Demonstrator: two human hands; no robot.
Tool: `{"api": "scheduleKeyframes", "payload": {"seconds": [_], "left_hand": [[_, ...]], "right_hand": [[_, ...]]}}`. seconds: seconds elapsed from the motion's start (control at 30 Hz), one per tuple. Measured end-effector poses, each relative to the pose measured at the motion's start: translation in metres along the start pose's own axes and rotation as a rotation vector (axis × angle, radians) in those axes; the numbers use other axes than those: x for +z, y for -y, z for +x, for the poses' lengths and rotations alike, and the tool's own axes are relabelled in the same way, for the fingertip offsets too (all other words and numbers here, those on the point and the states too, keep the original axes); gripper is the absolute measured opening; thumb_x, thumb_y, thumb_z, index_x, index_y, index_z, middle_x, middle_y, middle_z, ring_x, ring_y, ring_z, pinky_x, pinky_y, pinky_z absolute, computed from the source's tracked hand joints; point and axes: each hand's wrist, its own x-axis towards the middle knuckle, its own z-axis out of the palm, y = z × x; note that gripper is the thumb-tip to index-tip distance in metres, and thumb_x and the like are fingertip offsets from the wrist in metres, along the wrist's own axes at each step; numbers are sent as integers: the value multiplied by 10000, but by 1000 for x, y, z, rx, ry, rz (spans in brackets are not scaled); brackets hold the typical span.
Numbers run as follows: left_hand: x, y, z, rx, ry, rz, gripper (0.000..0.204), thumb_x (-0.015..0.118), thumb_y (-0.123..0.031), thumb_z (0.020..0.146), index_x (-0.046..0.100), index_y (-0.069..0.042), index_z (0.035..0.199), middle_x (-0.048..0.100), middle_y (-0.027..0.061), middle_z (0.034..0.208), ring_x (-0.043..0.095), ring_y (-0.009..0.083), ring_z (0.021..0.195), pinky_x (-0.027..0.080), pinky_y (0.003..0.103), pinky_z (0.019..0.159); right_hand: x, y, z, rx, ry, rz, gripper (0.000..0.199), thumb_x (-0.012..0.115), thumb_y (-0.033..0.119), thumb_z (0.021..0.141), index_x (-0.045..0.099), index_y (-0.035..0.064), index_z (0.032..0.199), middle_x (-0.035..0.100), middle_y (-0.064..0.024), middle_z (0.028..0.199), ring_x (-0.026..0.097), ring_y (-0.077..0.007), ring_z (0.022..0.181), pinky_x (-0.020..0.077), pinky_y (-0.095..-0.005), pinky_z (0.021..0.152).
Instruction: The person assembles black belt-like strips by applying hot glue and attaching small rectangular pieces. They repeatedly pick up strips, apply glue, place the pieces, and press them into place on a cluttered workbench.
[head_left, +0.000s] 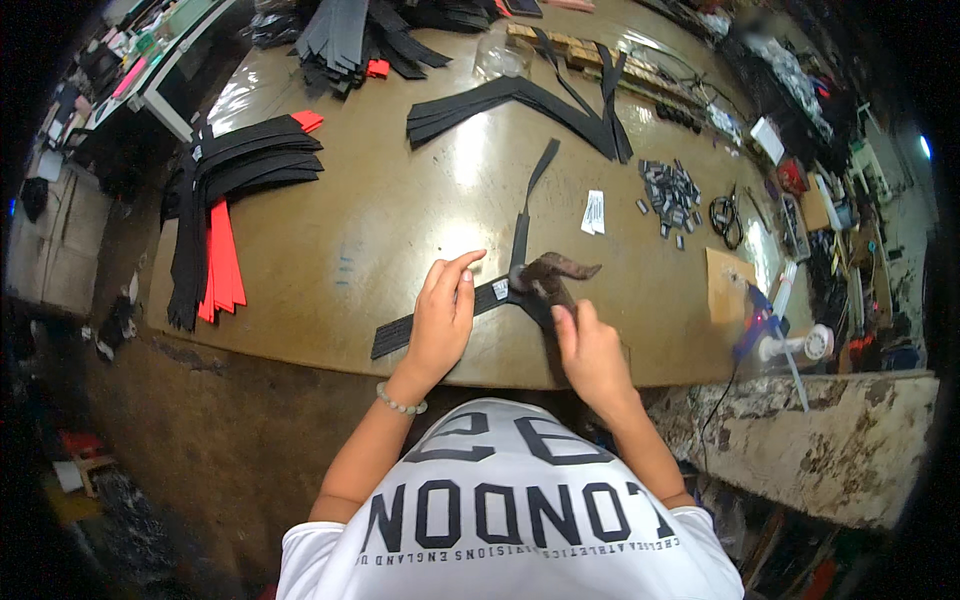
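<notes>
My right hand (pixel 595 355) is closed round the handle of a claw hammer (pixel 558 268) with a worn brown head. The hammer's face is at the joint of a black strap piece (pixel 480 305) lying near the table's front edge; whether it touches is blurred. One wide, ribbed arm of the strap piece runs left, and a narrow strip (pixel 541 175) reaches away from me. A small white label sits beside the joint. My left hand (pixel 443 312), with a bead bracelet on the wrist, rests over the wide arm, its index finger stretched out and nothing visibly held.
Black strap stacks with red pieces (pixel 225 265) lie left, more black straps (pixel 510 100) farther back. Small dark buckles (pixel 672 195), white labels (pixel 593 212) and a brown card (pixel 728 285) lie right. A blue-and-white tool (pixel 770 335) with a cord sits at the right edge.
</notes>
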Motion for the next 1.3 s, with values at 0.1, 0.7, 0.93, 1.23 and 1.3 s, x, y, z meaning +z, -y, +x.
{"api": "scheduleKeyframes", "payload": {"seconds": [0.1, 0.7, 0.93, 1.23, 1.3], "left_hand": [[0, 1, 0, -5, -15, -4, 227, 497, -91, 990, 642, -28, 1152, 582, 155, 916, 575, 252, 819, 459, 348, 756], [-17, -12, 46, 115, 301, 266, 191, 589, -234, 932, 657, -62, 980, 677, 178, 868, 652, 367, 847, 511, 459, 752], [-218, -16, 161, 353, -435, 450, 225, 671, -210, 927, 730, -26, 1041, 734, 58, 952, 644, 116, 855, 496, 254, 780], [-343, 105, 152, -159, -738, 948, 246, 724, -221, 863, 742, -110, 1081, 715, 145, 1081, 667, 260, 989, 502, 376, 919], [-278, 78, 181, 120, -818, 982, 288, 712, -173, 852, 723, -102, 1131, 699, 163, 1080, 657, 257, 997, 493, 374, 934]], "right_hand": [[0, 5, -2, -9, -66, 189, 255, 568, 262, 977, 577, 7, 986, 648, -286, 820, 633, -494, 747, 493, -553, 656], [-48, -121, -3, 391, -457, -261, 444, 526, 387, 1004, 590, -36, 1121, 651, -273, 1056, 618, -459, 956, 477, -487, 801], [-32, -135, -10, 374, -464, -468, 400, 540, 401, 988, 563, 12, 1080, 624, -223, 1013, 611, -446, 911, 482, -507, 728], [-30, -124, -2, 367, -437, -629, 343, 549, 359, 984, 538, 24, 1055, 587, -183, 955, 636, -384, 825, 511, -472, 657], [-29, -123, 0, 380, -425, -666, 323, 552, 352, 983, 526, 31, 988, 571, -170, 910, 633, -366, 792, 517, -454, 645]]}}
